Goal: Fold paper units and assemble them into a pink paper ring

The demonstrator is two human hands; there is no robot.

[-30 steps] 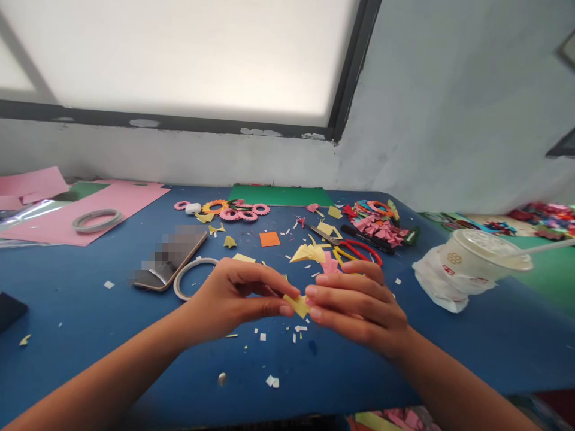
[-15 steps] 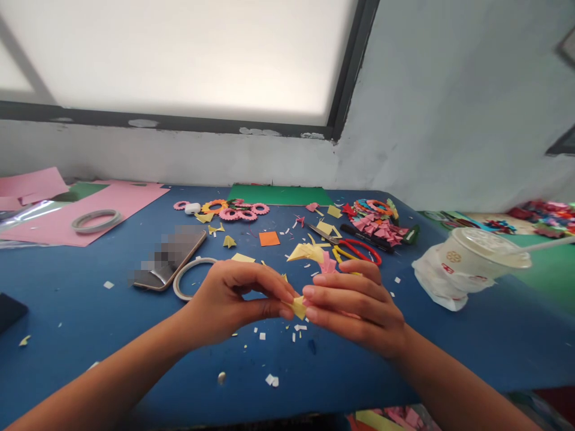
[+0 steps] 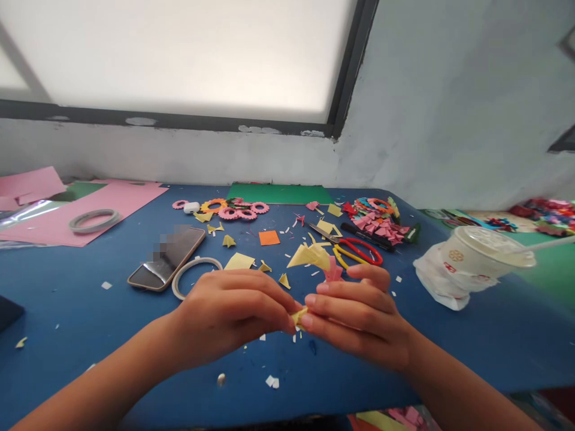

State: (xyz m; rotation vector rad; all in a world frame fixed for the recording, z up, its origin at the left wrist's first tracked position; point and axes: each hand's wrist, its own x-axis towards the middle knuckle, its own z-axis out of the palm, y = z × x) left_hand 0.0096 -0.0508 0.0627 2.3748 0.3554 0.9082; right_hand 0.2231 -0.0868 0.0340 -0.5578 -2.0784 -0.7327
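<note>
A yellow paper (image 3: 299, 316), partly hidden, is pinched by the left hand (image 3: 238, 311) and right hand (image 3: 362, 314) in front of the scissors (image 3: 338, 241), which are flanked by a pen (image 3: 368, 237) just beside, a phone (image 3: 173, 260) at left, and at right a cup (image 3: 471, 257) whose red print (image 3: 448, 267) cannot be read.

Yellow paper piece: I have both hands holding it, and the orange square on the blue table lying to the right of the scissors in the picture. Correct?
One slip: in the head view, the orange square lies on the blue table to the left of the scissors. Both left hand and right hand do hold the yellow paper piece.
</note>
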